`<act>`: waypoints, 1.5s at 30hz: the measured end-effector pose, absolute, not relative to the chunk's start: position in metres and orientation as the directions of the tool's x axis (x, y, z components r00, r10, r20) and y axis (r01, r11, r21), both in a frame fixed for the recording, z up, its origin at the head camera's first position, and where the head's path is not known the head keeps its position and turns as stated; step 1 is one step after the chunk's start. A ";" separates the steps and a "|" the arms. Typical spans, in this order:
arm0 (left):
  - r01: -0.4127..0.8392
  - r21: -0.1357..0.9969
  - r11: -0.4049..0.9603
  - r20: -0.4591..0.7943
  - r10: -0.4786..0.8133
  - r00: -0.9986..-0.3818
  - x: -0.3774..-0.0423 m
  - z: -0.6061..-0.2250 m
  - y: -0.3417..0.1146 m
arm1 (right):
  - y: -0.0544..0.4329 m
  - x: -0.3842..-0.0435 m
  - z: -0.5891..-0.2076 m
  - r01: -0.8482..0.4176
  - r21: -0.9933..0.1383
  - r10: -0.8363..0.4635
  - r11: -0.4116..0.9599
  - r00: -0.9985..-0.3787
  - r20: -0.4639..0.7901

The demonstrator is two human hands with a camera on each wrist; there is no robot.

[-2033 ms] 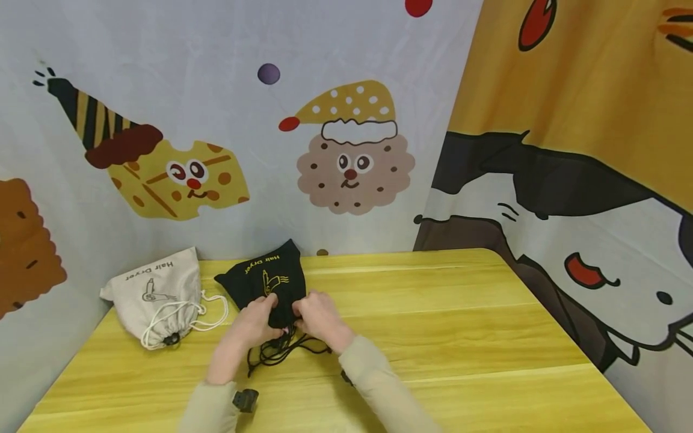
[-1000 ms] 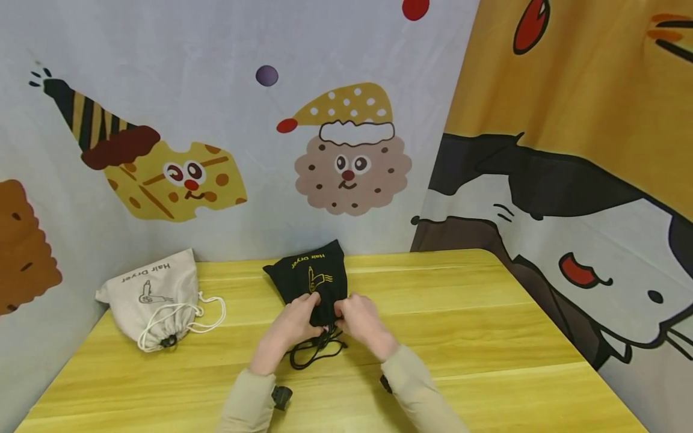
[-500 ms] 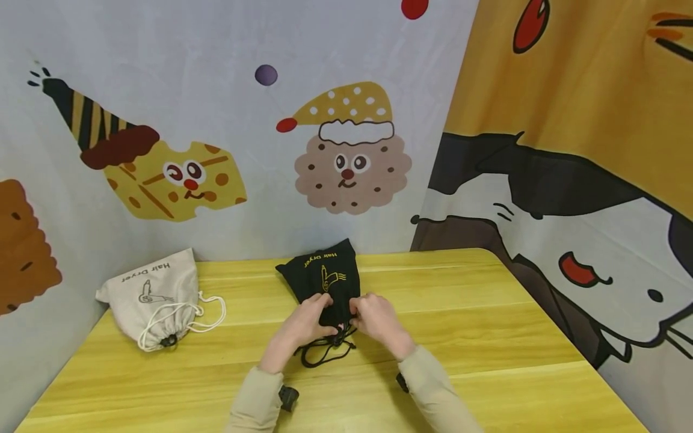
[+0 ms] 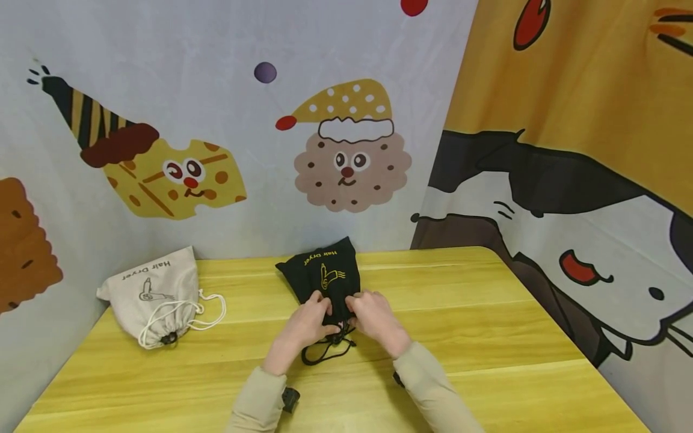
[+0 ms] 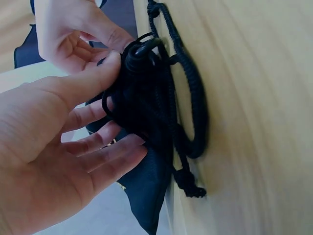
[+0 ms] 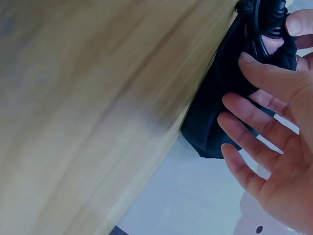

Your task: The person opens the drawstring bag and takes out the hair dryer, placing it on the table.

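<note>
The left hand (image 4: 310, 317) and the right hand (image 4: 375, 313) both pinch a black bag (image 4: 338, 279) near its gathered neck, one from each side; whether their fingertips touch each other, I cannot tell. In the wrist views each thumb lies on the cloth, with the other fingers loosely bent along the bag's side. A black cord (image 5: 199, 105) trails from the neck in a loop on the worktop (image 4: 460, 337), toward the front edge. The bag sits at the back edge, around the middle, its printed side up (yellow "Hair Dryer" lettering over a little drawing of one). Near the back left corner lies a pale bag (image 4: 130, 307) with the same words, its white cord (image 4: 212, 326) looped beside a black toggle (image 4: 169, 338). Beyond the back edge hangs a curtain (image 4: 243, 36) printed with cartoon faces.
</note>
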State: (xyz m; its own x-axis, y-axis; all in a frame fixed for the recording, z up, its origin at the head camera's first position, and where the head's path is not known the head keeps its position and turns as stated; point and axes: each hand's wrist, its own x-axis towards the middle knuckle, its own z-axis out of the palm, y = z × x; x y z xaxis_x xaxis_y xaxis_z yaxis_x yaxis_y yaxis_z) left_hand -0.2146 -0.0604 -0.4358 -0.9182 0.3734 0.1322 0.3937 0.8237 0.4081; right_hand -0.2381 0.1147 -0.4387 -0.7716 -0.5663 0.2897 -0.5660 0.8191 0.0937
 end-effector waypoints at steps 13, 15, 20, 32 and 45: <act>0.440 0.342 0.830 0.185 0.399 -0.898 -0.214 -0.433 -0.062 | 0.116 -0.239 -0.439 -0.597 0.081 -0.586 0.798 -0.738 0.333; 0.435 0.331 0.837 0.177 0.397 -0.900 -0.214 -0.433 -0.063 | 0.116 -0.239 -0.440 -0.601 0.075 -0.589 0.796 -0.739 0.328; 0.429 0.307 0.850 0.183 0.390 -0.903 -0.214 -0.434 -0.064 | 0.118 -0.239 -0.440 -0.610 0.055 -0.592 0.790 -0.738 0.325; 0.407 0.303 0.862 0.190 0.364 -0.912 -0.216 -0.434 -0.073 | 0.125 -0.241 -0.439 -0.590 -0.012 -0.558 0.807 -0.771 0.308; 0.379 0.318 0.869 0.138 0.353 -0.925 -0.215 -0.433 -0.078 | 0.134 -0.241 -0.437 -0.567 -0.040 -0.534 0.823 -0.795 0.288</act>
